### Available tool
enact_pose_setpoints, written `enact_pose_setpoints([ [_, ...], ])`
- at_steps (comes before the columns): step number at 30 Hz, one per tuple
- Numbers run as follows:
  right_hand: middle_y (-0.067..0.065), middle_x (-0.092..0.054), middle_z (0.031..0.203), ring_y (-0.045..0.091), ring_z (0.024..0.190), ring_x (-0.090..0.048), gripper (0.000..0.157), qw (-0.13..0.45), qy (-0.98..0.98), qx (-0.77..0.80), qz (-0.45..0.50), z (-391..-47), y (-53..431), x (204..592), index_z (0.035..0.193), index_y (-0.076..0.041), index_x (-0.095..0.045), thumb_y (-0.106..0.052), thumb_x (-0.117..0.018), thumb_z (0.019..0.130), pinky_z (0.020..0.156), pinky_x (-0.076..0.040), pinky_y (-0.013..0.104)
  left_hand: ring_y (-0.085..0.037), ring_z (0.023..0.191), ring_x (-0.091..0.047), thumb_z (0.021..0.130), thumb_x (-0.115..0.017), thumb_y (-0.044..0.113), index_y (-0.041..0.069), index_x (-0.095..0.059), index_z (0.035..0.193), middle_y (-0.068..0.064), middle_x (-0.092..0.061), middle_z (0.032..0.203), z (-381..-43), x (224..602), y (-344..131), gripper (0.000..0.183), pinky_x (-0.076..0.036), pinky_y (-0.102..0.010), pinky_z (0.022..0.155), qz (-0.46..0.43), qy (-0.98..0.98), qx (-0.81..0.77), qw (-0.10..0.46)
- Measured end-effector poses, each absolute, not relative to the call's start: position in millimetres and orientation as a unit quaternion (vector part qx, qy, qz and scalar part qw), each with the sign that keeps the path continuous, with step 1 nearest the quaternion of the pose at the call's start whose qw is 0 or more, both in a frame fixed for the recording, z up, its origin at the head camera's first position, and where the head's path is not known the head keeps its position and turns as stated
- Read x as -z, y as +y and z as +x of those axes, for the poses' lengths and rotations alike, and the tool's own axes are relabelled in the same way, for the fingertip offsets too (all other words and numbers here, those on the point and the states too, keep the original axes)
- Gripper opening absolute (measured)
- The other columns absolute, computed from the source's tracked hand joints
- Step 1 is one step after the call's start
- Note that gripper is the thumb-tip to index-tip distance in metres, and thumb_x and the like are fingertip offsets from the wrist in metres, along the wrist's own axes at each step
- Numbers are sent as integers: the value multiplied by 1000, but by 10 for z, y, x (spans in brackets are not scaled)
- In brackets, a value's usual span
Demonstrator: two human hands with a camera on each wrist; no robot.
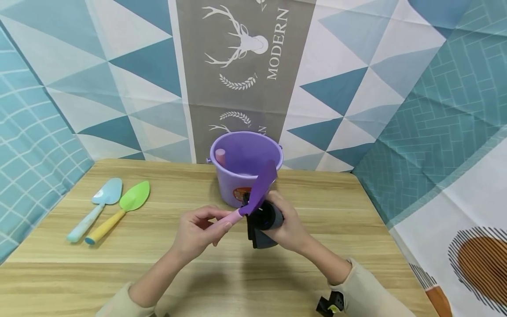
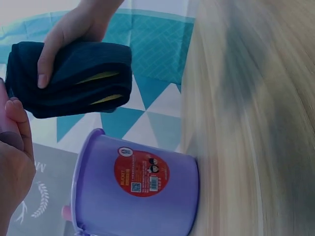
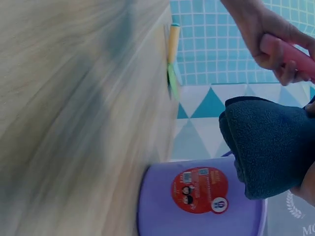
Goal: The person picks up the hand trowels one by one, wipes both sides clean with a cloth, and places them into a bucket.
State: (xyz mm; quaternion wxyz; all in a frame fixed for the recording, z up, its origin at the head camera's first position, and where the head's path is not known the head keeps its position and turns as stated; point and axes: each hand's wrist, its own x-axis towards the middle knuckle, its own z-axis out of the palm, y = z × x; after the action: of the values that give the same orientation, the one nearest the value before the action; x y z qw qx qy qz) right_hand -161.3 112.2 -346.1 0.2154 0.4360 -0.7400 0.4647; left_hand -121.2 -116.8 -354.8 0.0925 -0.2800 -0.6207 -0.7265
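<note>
My left hand [image 1: 194,235] pinches the pink handle of a purple garden trowel [image 1: 261,187], its blade slanting up and to the right. In my right hand [image 1: 289,225] is a thick folded dark blue towel [image 3: 268,147], gripped from the side with its layers showing at the edge in the left wrist view. The trowel's neck overlaps the towel's dark folds in the head view. Both are held up over the table, in front of a purple bucket [image 1: 225,180] with a red round label. A pink handle [image 1: 220,157] sticks up inside the bucket.
On the left of the wooden table [image 1: 166,273] lie a light blue trowel [image 1: 108,191] and a green trowel [image 1: 135,197] with a yellow handle, side by side. The bucket stands at the back edge, close to a patterned cloth wall [image 1: 150,66]. Cloth also hangs at both sides.
</note>
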Motion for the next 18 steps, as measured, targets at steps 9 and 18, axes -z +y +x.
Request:
enact_pose_setpoints([
  [9, -19, -55, 121, 3, 112, -53, 63, 278, -722, -531, 344, -1666, 1284, 3233, 123, -1, -52, 17, -70, 65, 96, -43, 19, -8, 47, -49, 77, -65, -13, 6, -71, 93, 6, -66, 82, -1198, 3595, -1213, 26, -38, -24, 33, -299, -618, 724, 69],
  [18, -17, -55, 120, 3, 110, -54, 63, 250, -728, -536, 347, -1658, 1298, 3254, 123, -6, -54, 16, -69, 66, 95, -43, 21, -7, 47, -47, 78, -64, -13, 8, -72, 95, 4, -65, 83, -1194, 3589, -1223, 28, -36, -26, 32, -324, -606, 727, 16],
])
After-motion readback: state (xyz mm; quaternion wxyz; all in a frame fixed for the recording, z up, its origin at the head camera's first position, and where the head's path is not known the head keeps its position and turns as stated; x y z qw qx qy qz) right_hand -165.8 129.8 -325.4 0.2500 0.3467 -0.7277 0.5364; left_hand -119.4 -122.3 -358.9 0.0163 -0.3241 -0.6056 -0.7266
